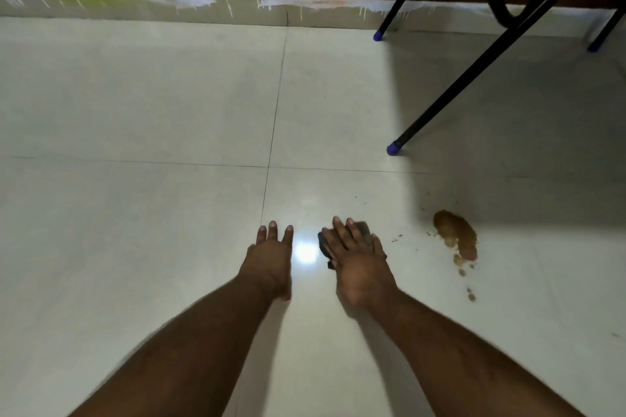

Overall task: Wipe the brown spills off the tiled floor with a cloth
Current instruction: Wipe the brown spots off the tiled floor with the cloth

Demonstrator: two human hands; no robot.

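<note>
Cloth (363, 231), dark and crumpled, lies under the flat right hand (359, 259).

My right hand (355, 257) covered most of the dark cloth (363, 229), so only its edges showed. Both hands were smeared by motion blur; I couldn't tell whether my left hand (271, 256) touched the floor. The black stand's legs (474, 78) ran off the top edge.
</note>
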